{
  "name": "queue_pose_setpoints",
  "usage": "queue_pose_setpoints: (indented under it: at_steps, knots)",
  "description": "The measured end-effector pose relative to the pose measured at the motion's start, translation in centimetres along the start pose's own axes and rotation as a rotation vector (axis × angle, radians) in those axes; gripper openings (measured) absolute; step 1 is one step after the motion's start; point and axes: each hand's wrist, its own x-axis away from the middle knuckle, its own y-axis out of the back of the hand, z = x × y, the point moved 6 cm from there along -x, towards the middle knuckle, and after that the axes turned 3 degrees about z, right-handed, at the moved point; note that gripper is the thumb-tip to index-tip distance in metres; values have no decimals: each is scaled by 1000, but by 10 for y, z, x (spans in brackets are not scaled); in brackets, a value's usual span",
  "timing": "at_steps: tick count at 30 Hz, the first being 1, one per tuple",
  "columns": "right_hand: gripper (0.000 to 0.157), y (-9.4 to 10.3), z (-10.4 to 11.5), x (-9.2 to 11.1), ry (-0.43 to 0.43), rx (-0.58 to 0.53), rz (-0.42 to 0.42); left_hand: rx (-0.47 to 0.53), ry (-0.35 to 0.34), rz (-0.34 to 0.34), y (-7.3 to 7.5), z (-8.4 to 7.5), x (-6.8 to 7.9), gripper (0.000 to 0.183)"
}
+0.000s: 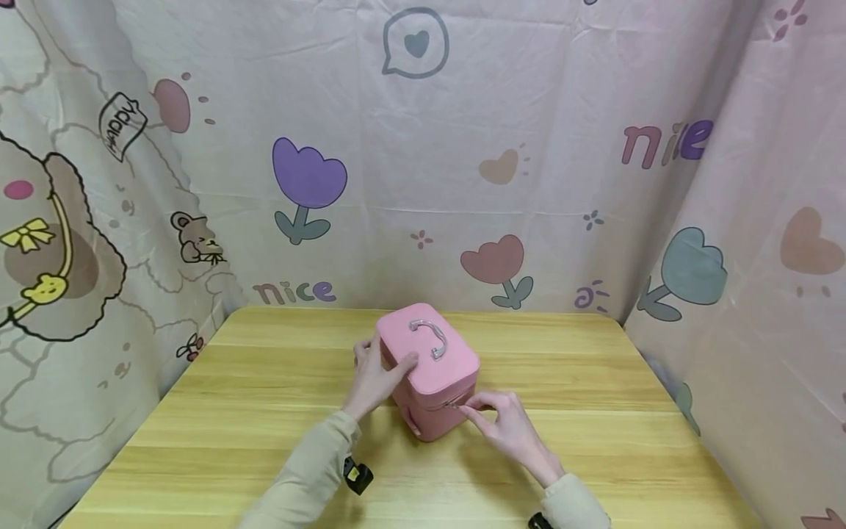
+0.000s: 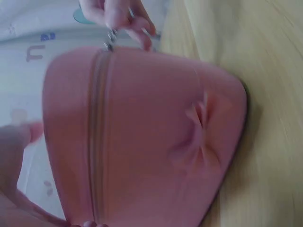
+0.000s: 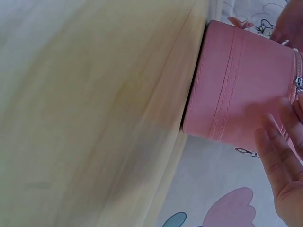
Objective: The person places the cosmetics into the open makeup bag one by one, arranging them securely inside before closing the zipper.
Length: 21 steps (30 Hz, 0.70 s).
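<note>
A pink cosmetic case (image 1: 444, 367) stands on the table, its lid down and a silver carry handle (image 1: 438, 339) on top. Along its side runs the zipper (image 2: 98, 123), above a pink bow (image 2: 203, 135) in the left wrist view. My left hand (image 1: 377, 378) grips the case at its left, thumb over the lid edge and fingers against the side. At the near right corner, my right hand (image 1: 505, 426) pinches the metal zipper pull (image 1: 452, 405) between thumb and index finger. Its other fingers (image 3: 274, 153) lie alongside the case in the right wrist view.
The case rests on a wood-grain table (image 1: 264, 382). A printed curtain (image 1: 396, 147) hangs behind the table and along both sides. A black wrist camera (image 1: 358, 476) sits under the left sleeve.
</note>
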Motion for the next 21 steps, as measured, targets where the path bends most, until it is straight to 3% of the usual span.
queue_pose_setpoints:
  at_steps: [4, 7, 13, 21]
  knots:
    - [4, 0, 0, 1, 3, -7, -1, -1, 12, 53, -8, -5, 5, 116]
    - [4, -2, 2, 1, 31, -14, -5, 8, -8, 56, -11, -7, 6, 121]
    - [9, -6, 8, -1, 105, 33, -35, 51, -46, 70, -11, -7, 2, 115]
    - [13, -10, 15, -3, 122, 75, -52, 77, -36, 114, -8, -5, -2, 100]
